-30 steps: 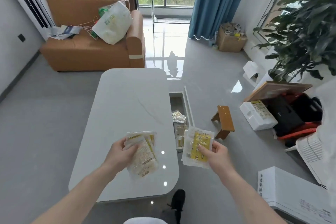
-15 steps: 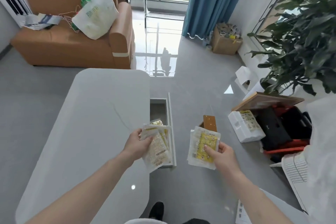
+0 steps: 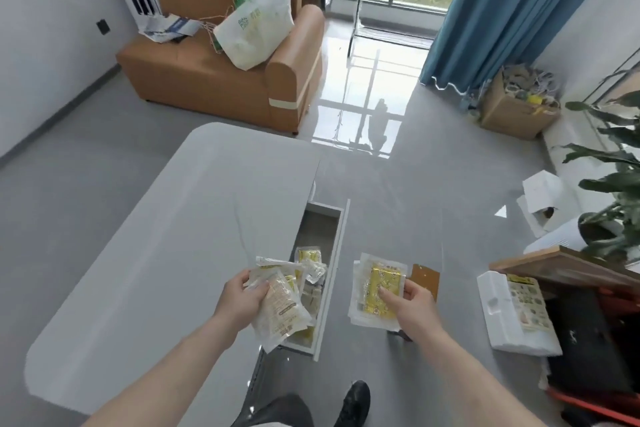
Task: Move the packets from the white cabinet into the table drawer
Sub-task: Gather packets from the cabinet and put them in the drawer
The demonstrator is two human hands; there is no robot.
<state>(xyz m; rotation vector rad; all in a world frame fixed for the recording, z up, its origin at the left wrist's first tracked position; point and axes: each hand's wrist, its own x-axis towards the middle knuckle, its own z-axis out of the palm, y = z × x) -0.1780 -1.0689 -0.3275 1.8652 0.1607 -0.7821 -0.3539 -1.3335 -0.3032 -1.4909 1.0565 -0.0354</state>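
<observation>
My left hand (image 3: 239, 295) grips a bunch of clear packets (image 3: 282, 308) with pale contents, held over the near end of the open table drawer (image 3: 337, 253). Several packets (image 3: 310, 262) lie inside the drawer. My right hand (image 3: 412, 302) pinches a stack of packets with a yellow one on top (image 3: 375, 289), hanging over the floor just right of the drawer front. The drawer sticks out of the right side of the white table (image 3: 166, 253). The white cabinet is not in view.
A small wooden stool (image 3: 424, 279) stands on the floor behind my right hand. White foam boxes (image 3: 512, 315), a black bag and a potted plant (image 3: 616, 191) crowd the right side. An orange sofa (image 3: 214, 73) stands beyond the table. My shoe (image 3: 353, 402) is below the drawer.
The view has swung and I have come closer to the drawer. Both hands, still holding their packets, have shifted; the left bunch now hangs over the drawer's near end.
</observation>
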